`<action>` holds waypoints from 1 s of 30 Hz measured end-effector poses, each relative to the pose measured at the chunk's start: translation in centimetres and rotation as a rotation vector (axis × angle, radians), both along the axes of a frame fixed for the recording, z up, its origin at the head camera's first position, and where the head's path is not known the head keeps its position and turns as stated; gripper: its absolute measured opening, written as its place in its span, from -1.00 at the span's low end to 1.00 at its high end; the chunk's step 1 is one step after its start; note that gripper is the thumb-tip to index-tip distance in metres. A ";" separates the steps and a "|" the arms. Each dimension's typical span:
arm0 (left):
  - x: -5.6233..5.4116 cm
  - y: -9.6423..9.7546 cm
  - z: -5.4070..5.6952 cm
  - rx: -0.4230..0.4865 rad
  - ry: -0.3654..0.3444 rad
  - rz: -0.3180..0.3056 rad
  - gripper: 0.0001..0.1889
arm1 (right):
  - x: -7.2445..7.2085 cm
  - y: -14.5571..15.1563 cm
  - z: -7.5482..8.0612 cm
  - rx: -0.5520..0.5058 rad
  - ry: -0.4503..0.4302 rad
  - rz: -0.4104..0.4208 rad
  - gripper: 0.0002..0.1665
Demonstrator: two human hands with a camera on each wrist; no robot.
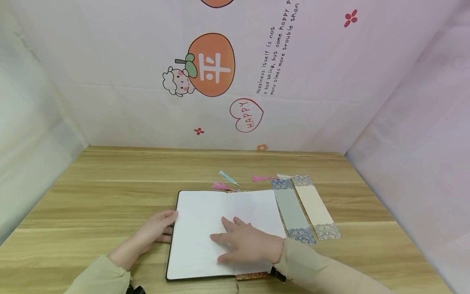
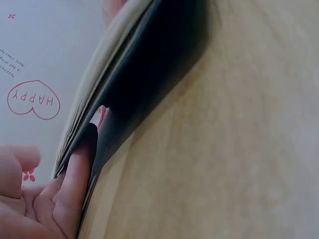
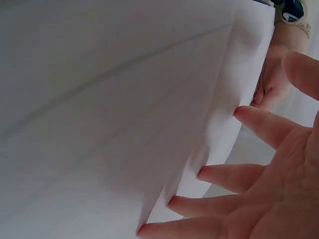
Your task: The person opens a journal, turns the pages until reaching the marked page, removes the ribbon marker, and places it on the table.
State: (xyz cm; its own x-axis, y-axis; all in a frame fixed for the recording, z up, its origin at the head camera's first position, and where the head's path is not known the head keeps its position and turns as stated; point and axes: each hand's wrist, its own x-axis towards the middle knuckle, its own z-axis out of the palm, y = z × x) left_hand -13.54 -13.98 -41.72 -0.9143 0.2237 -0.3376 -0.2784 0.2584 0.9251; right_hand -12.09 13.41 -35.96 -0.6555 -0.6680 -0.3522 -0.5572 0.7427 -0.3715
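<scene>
An open notebook (image 1: 200, 228) with blank white pages and a dark cover lies on the wooden table. At its left edge my left hand (image 1: 158, 228) holds on; the left wrist view shows fingers (image 2: 75, 184) tucked between the pages and the dark cover (image 2: 164, 64). Spread across the middle is my right hand (image 1: 246, 243), its fingertips touching the white page (image 3: 124, 124). A pink tassel (image 1: 222, 187) and a light blue tassel (image 1: 228, 177) stick out at the notebook's top. Below its bottom edge shows a strip of orange patterned bookmark (image 1: 253, 276); the remainder is hidden.
Right of the notebook lie a grey-green bookmark (image 1: 291, 210) and a cream bookmark (image 1: 313, 206), both with blue patterned ends. Their pink tassel (image 1: 262, 179) and white tassel (image 1: 284, 177) point left. Printed cloth (image 1: 312, 81) walls stand around the table (image 1: 110, 183).
</scene>
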 end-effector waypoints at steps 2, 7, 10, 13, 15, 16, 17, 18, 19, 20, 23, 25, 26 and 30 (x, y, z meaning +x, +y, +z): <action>0.0 -0.1 0.2 -0.010 0.011 -0.040 -0.51 | 0.1 -0.2 -0.1 0.023 0.034 0.015 -0.34; 0.1 -0.3 0.5 -0.012 0.045 -0.111 -0.48 | 0.0 -0.1 0.0 0.037 0.058 0.040 -0.32; 0.0 -0.2 0.5 -0.023 0.036 -0.101 -0.49 | -0.3 0.3 0.2 0.023 0.062 0.069 -0.30; 0.0 -0.2 0.5 -0.037 0.028 -0.079 -0.44 | -0.8 0.9 0.4 -0.007 0.051 0.077 -0.30; 0.1 -0.1 0.4 -0.036 0.026 -0.069 -0.40 | -1.2 1.3 0.5 -0.017 0.041 0.065 -0.29; 0.1 -0.1 0.5 -0.035 0.025 -0.066 -0.38 | -1.5 1.5 0.6 -0.020 0.037 0.051 -0.28; 0.1 -0.1 0.4 -0.031 0.026 -0.068 -0.37 | -1.8 1.8 0.5 -0.017 0.037 0.034 -0.27; 0.2 -0.1 0.4 -0.028 0.028 -0.069 -0.36 | -2.2 2.1 0.5 -0.007 0.039 0.011 -0.25; 0.2 -0.1 0.4 -0.026 0.024 -0.064 -0.35 | -2.6 2.5 0.4 0.004 0.044 -0.011 -0.23; 0.2 -0.1 0.4 -0.024 0.027 -0.064 -0.33 | -3.1 2.9 0.2 0.018 0.052 -0.036 -0.20; 0.1 -0.1 0.4 -0.026 0.028 -0.057 -0.26 | -4.5 4.3 -0.2 0.050 0.067 -0.126 -0.14; 0.1 -0.1 0.4 -0.026 0.024 -0.052 -0.22 | -5.4 5.1 -0.4 0.060 0.077 -0.179 -0.12; 0.0 -0.1 0.4 -0.027 0.023 -0.051 -0.21 | -5.8 5.5 -0.5 0.062 0.083 -0.198 -0.10; 0.1 0.0 0.6 -0.019 0.018 -0.050 -0.21 | -7.3 6.7 -0.9 0.064 0.118 -0.233 -0.02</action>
State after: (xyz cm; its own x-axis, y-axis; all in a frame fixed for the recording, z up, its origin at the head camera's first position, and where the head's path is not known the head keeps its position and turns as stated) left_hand -13.46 -14.02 -41.17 -0.9081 0.2632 -0.3258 -0.2479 0.2891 0.9246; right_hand -19.40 20.06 -36.84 -0.8281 -0.4728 -0.3013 -0.4047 0.8760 -0.2623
